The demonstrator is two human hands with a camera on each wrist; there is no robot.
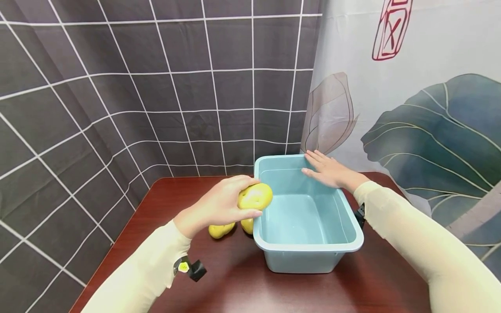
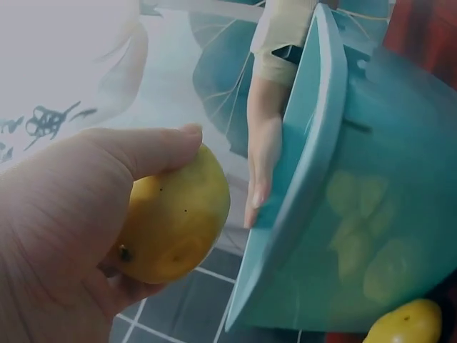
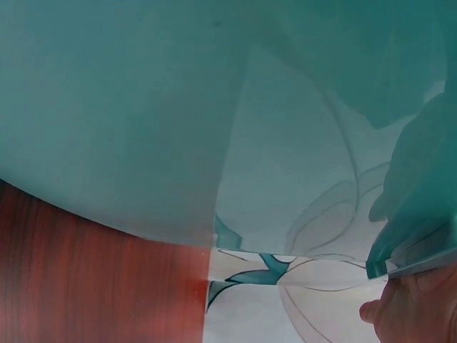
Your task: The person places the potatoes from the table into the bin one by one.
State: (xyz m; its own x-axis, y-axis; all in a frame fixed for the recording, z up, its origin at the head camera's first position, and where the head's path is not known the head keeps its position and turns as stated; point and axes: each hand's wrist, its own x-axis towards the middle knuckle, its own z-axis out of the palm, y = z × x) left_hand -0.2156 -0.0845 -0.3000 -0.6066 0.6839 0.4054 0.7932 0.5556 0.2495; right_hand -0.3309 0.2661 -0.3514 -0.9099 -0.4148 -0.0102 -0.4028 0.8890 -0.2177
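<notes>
The left hand (image 1: 221, 200) grips a yellow potato (image 1: 256, 197) at the left side of the blue basin (image 1: 299, 260), its long axis pointing roughly toward the straight-fingered right hand (image 1: 330, 170) opposite.

Free way into the blue basin (image 1: 298, 217) from above, except for the right hand (image 1: 328, 171) at its far right corner.

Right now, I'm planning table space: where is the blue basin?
In the head view, the blue basin stands right of centre on the table, the right hand at its far right corner, yellow fruits by its left side.
</notes>
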